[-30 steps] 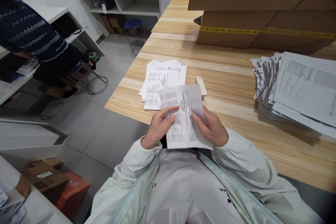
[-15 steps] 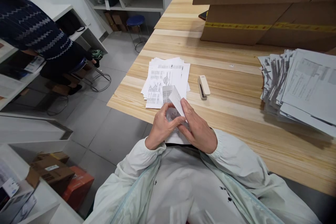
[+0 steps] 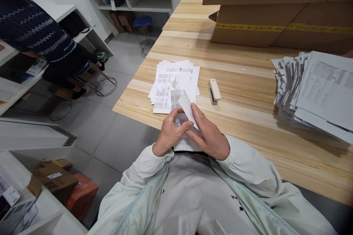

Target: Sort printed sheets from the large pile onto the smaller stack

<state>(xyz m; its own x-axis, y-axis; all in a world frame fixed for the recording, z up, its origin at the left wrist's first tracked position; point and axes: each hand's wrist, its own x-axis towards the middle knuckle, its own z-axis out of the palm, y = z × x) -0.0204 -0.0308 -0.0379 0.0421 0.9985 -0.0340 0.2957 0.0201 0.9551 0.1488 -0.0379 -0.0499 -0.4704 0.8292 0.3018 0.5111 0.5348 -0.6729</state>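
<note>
Right, largest first, clock directions read from your hands:
Table: your wooden table (image 3: 248, 117) spreads ahead from 11 to 3 o'clock.
Boxes: cardboard boxes (image 3: 275, 14) stacked at 1 o'clock, far edge.
Big stack: fanned papers (image 3: 317, 91) at 2 o'clock, well apart.
Small pile: printed sheets (image 3: 173, 84) at 12 o'clock, near.
Sheet: the printed sheet (image 3: 183, 125) sits between your hands at the table's near edge, its right part folded over.
Left hand (image 3: 169, 134): fingers curled, thumb pinching the sheet's left side.
Right hand (image 3: 211, 136): fingers closed on the folded flap.
Stapler: a white stapler (image 3: 213, 90) at 1 o'clock, lying untouched.
</note>
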